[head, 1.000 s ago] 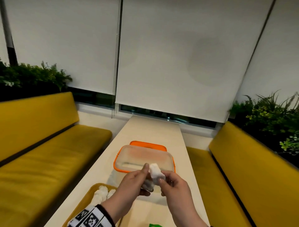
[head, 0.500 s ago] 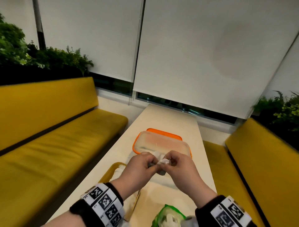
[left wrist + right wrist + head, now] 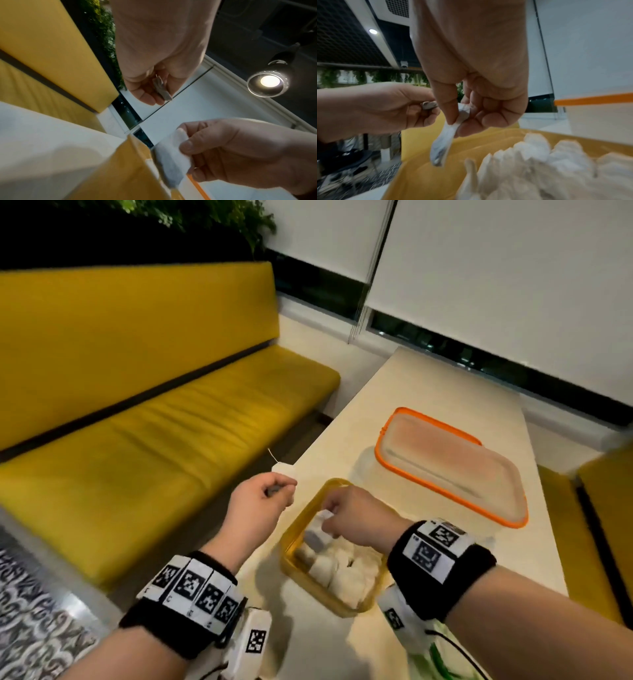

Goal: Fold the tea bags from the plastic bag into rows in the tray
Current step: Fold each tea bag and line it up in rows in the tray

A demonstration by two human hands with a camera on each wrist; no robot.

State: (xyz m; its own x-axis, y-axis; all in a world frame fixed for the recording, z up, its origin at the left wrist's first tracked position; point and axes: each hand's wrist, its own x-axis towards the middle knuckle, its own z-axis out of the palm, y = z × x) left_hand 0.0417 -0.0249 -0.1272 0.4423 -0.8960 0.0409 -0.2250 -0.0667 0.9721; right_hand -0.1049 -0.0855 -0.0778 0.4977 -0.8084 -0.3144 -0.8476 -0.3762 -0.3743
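Note:
A yellow tray near the table's left edge holds several folded white tea bags along its near side. My right hand pinches a white tea bag by its top, and the bag hangs down into the tray's far left part. My left hand is just left of the tray, off the table edge. Its curled fingers hold a small grey-brown tag, and a thin string sticks up beyond it. A green-and-clear plastic bag shows below my right wrist.
A clear container with an orange rim stands on the table beyond the tray. Yellow benches flank the narrow cream table. A patterned floor lies at the lower left.
The hands, together on the tea bag before, have parted. The right one has dropped over the tray with the bag; the left has moved left with the tag. The view has tilted down.

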